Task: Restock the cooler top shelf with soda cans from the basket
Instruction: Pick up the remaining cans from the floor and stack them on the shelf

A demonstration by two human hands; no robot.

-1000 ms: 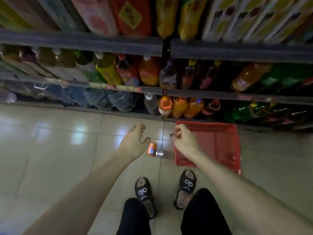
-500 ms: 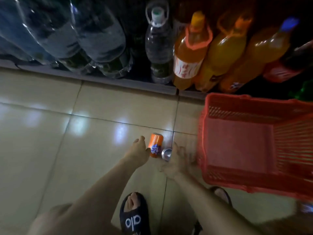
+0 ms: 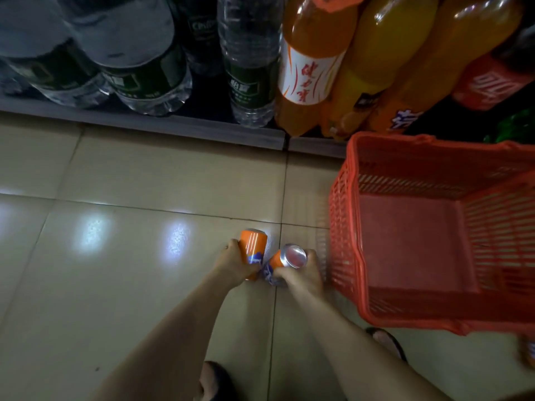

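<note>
Two orange soda cans are down at the tiled floor, left of a red plastic basket [image 3: 344,227]. My left hand [image 3: 234,263] grips the left orange can [image 3: 254,243], which lies with its end pointing away from me. My right hand [image 3: 301,274] grips the right orange can [image 3: 286,257], tilted so its silver end faces up. The two cans nearly touch. The basket's inside shows only its bare red bottom. No cooler shelf is in view.
A low shelf edge [image 3: 173,125] runs across the top, carrying large water bottles [image 3: 144,68] and orange soda bottles [image 3: 312,62]. The basket stands close against that shelf at the right. My sandalled foot [image 3: 386,341] is just below the basket. A blurred object [image 3: 527,351] lies at the right edge.
I have bent lower, so the floor and shelf look closer. Both hands, which hovered beside the cans, now each grip one, and the right can has tipped up.
</note>
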